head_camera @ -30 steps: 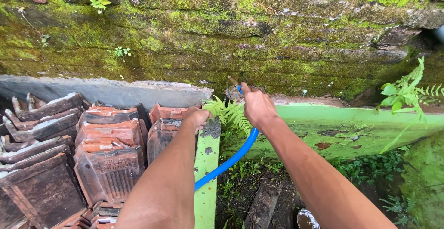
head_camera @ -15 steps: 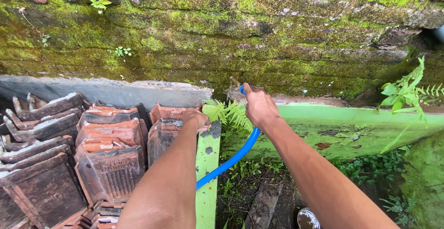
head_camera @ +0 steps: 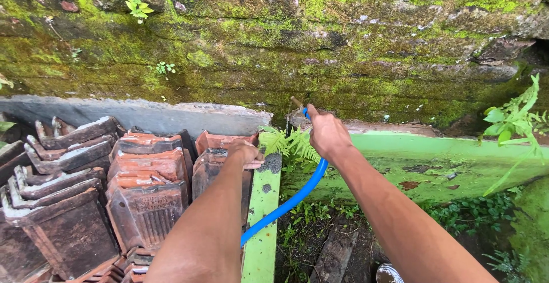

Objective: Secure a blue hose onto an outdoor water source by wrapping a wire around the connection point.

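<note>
Both hands out at the mossy wall, right hand on the blue hose end.

Nearest me, at six o'clock, the blue hose runs up between my forearms past the green painted ledge. At nine o'clock lie stacked roof tiles; my left hand rests on the top edge of the nearest tile, fingers curled down over it, gripping nothing I can make out. Beyond the fern, at twelve o'clock, my right hand has its fingers closed around the hose's upper end, held against a small tap at the foot of the mossy wall. Since a second ago both hands have barely moved; only my view has shifted slightly, so I judge the hose is being seated there.
</note>
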